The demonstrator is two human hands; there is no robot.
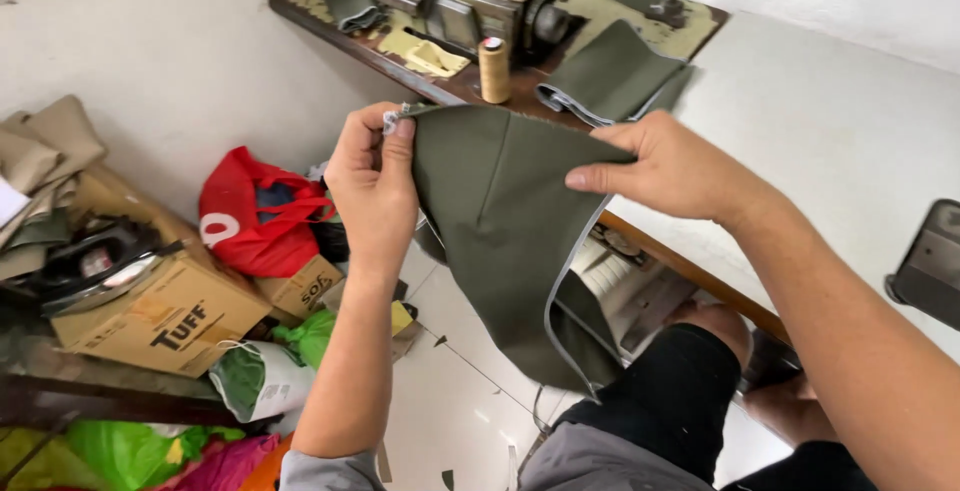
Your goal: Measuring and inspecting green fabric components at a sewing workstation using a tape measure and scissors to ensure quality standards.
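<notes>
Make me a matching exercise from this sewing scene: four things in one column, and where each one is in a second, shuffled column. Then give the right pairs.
Things:
1. olive fabric piece
2. thread spool
3. red bag
4. cardboard box

Places:
A. standing upright on the sewing table, in front of the machine
B. on the floor against the wall, left of the left hand
C. held up between the left hand and the right hand
D. at lower left, under a dark iron-like object

Pairs: 1-C, 2-A, 3-B, 4-D
</notes>
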